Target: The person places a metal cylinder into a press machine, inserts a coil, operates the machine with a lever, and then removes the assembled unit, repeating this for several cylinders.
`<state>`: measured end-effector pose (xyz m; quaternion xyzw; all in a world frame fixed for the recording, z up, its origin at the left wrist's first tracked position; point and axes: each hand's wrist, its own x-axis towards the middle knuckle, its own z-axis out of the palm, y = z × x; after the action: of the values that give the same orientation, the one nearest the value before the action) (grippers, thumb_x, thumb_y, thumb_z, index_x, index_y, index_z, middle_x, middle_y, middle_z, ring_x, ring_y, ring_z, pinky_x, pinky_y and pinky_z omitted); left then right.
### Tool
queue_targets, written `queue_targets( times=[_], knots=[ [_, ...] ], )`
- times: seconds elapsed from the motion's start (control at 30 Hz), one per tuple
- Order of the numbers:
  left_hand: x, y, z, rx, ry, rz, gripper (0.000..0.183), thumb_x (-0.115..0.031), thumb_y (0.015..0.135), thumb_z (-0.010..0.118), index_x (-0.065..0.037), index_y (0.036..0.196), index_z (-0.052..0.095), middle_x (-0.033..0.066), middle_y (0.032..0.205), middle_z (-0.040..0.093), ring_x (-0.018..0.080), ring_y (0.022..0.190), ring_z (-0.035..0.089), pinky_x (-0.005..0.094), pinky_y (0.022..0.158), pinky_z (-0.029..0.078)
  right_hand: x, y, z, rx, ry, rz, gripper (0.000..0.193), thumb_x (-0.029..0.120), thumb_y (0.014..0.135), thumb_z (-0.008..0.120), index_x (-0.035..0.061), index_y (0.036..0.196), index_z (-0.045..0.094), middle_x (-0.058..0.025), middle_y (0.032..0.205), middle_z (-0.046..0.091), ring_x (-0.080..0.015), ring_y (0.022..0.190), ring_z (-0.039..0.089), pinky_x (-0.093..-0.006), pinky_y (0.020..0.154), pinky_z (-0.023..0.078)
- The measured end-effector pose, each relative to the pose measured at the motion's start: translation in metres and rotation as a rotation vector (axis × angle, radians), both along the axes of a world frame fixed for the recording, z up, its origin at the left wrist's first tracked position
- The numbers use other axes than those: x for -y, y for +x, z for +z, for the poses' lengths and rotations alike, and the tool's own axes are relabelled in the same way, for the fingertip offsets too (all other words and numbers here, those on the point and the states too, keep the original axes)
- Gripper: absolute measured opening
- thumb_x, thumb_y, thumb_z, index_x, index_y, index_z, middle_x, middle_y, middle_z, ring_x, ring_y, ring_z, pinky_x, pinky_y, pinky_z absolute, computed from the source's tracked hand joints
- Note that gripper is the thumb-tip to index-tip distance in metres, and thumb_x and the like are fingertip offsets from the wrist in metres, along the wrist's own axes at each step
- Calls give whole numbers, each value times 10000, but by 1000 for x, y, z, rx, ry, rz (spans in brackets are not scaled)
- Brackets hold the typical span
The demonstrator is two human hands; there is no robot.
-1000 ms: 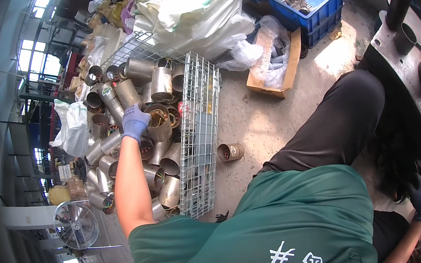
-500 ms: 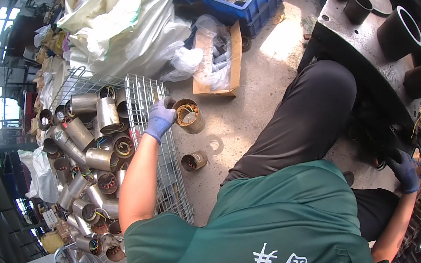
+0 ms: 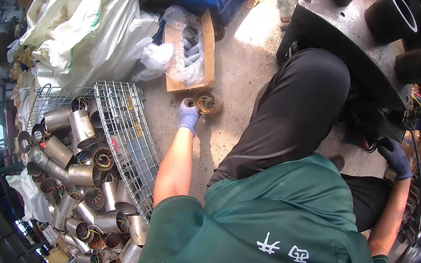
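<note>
One open-ended metal cylinder [image 3: 209,103] is in the gloved left hand [image 3: 188,116], whose fingers close on the side of its rim; its mouth faces up, showing brownish material inside. It is over the floor [image 3: 234,88], just beside the near end of a cardboard box [image 3: 209,49] and well apart from the wire basket [image 3: 125,137], where many similar cylinders [image 3: 82,128] lie jumbled on their sides and ends. Whether its base touches the floor cannot be told from this angle. The gloved right hand [image 3: 394,156] is low beside the dark metal machine [image 3: 337,21], near its underside; its fingers look bent, but I cannot tell whether they hold anything. The step in hand appears to be one-handed handling of a single cylinder outside the basket. As I judge it, the next move calls for a firm hold on the rim, since the grip sits to one side and the piece could tip, and for clearance from the box and the person's raised knee [image 3: 316,83]
</note>
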<state>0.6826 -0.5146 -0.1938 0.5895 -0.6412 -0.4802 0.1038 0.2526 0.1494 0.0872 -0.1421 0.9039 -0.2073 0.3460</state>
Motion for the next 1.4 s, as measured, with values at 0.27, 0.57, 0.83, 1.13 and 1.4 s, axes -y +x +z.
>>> queue_targets(
  times=[0.27, 0.57, 0.83, 1.13, 1.4],
  knots=[
    [12, 61, 23, 57, 214, -108, 416, -214, 977, 654, -59, 1363, 647, 64, 1077, 721, 189, 957, 716, 340, 799, 578, 8, -10, -6, 0, 128, 39, 546, 301, 935, 774, 30, 1384, 621, -146, 1254, 683, -211, 998, 681, -332, 806, 558],
    [-20, 194, 51, 603, 44, -123, 1116, -521, 693, 894, -20, 1566, 410, 265, 1560, 473, 389, 1442, 474, 449, 1187, 413, 0, -16, -12, -46, 93, 128, 506, 262, 931, 774, -5, 1339, 635, -164, 1271, 691, -256, 1133, 664, -359, 949, 528],
    [-85, 193, 56, 1217, 22, -437, 1229, -476, 674, 911, -342, 1660, 190, 150, 1601, 371, 453, 1421, 440, 556, 1131, 456, 37, 0, 14, 52, 160, 75, 566, 303, 923, 783, 12, 1378, 616, -189, 1245, 692, -279, 1108, 690, -378, 927, 556],
    [-47, 177, 66, 766, -206, -64, 957, -296, 551, 957, -67, 1388, 553, 210, 1320, 617, 351, 1244, 603, 420, 1091, 495, 43, 5, 31, -3, 88, 229, 522, 340, 922, 750, 42, 1340, 657, -188, 1219, 734, -287, 1134, 709, -382, 953, 552],
    [29, 120, 139, -775, 192, 212, 584, -201, 857, 693, -86, 1411, 550, 116, 1317, 661, 302, 1177, 672, 463, 1024, 561, 46, 9, 39, -30, 137, 108, 553, 331, 908, 748, 49, 1367, 627, -181, 1234, 724, -325, 1142, 700, -390, 974, 552]
  ],
)
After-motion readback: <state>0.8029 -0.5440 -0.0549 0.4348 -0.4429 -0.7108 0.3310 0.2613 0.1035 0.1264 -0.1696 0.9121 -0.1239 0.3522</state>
